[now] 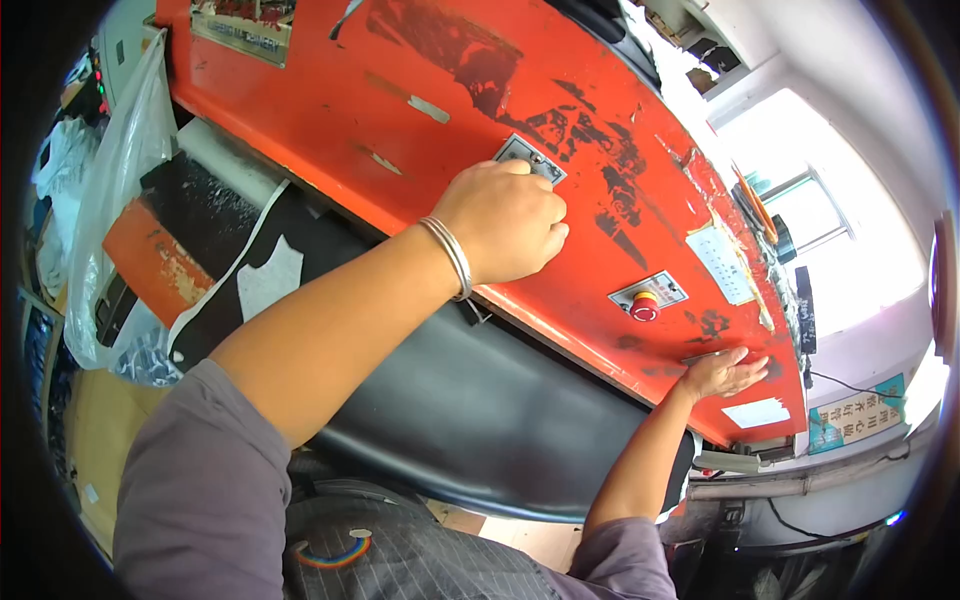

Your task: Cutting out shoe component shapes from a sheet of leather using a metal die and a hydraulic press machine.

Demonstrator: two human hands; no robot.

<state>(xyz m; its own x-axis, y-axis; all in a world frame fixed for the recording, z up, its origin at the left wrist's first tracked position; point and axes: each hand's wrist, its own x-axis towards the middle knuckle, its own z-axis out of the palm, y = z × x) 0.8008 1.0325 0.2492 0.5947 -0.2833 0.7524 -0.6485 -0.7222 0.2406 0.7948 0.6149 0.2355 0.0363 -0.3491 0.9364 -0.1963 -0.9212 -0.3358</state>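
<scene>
My left hand (503,222), with silver bangles (455,258) at the wrist, is closed with curled fingers against a small metal control plate (545,165) on the red machine front (400,110). What it grips or presses there is hidden beneath the hand. Farther right, my right hand (725,375) lies with outstretched fingers on the same red front. A small plate is partly covered by its fingers. Between both hands sits a red mushroom-shaped push button (643,307) on a metal plate. Below the front, a smooth black sheet (480,400) hangs over the machine's near side.
At the left are a clear plastic bag (130,170), a worn orange-red part (160,255) and a white scrap (270,275) on black material. Paper labels (718,262) are stuck to the red front. A window (800,200) stands at the upper right.
</scene>
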